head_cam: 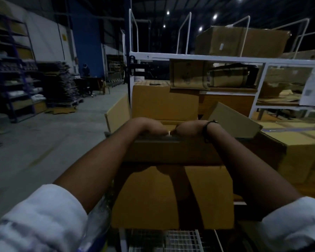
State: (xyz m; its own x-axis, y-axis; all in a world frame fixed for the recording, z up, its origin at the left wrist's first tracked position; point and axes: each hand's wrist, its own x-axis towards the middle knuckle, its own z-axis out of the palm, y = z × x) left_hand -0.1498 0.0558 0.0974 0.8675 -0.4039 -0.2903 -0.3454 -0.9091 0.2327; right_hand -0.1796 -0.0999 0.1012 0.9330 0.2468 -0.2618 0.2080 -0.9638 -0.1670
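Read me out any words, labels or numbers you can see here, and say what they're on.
None can be read.
White label on the top carton: blurred.
White papers hanging at right: too small.
Yellow wall sign: too small.
Dark print on the shelf carton: blurred.

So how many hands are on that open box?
2. The left hand grips the near top edge of the open box, just left of its middle; the right hand, wearing a dark wristband, grips the same edge right beside it. Their fingers are mostly hidden.
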